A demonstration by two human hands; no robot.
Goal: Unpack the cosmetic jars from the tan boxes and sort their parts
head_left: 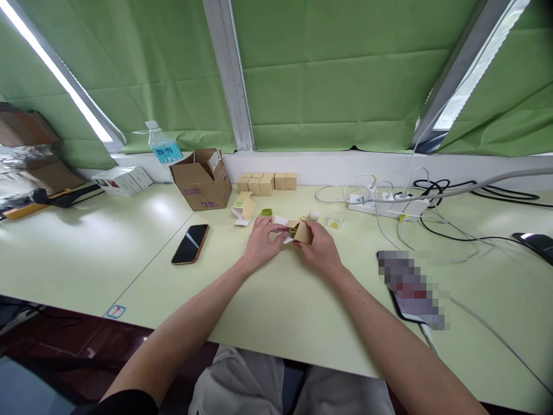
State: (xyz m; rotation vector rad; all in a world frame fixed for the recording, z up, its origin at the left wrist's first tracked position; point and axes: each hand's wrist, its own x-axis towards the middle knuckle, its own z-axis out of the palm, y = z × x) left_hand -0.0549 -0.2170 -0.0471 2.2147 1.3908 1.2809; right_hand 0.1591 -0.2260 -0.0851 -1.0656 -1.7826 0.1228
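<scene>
Cardboard-brown small box (305, 233) sits at the centre of the frame, gripped by the right hand (320, 248), thumb on the near side and fingers over the far side. Its open end faces left; an olive-green piece (294, 230) shows at the opening. Left hand (264, 239): fingers bent, tips at that opening; whether they pinch the piece, cannot tell. White paper (280, 220) lies just behind the left fingertips.

Surroundings on the pale green table (280, 305): a green item (266, 212) just beyond the left hand; an opened carton (244, 208) to its left; a row of small cartons (268, 183) behind, near the wall. Right of these, a white item (313, 215) and a clear container (336, 221), near each other, beyond the right hand.

Left of centre: large brown box (206, 187), flaps up, and a dark-screened phone (190, 244) nearer the viewer. Upper left: bottle (163, 145) with blue label. Right side: white power strip (393, 206) with tangled cables; below it, a device (410, 288), its screen pixelated.
</scene>
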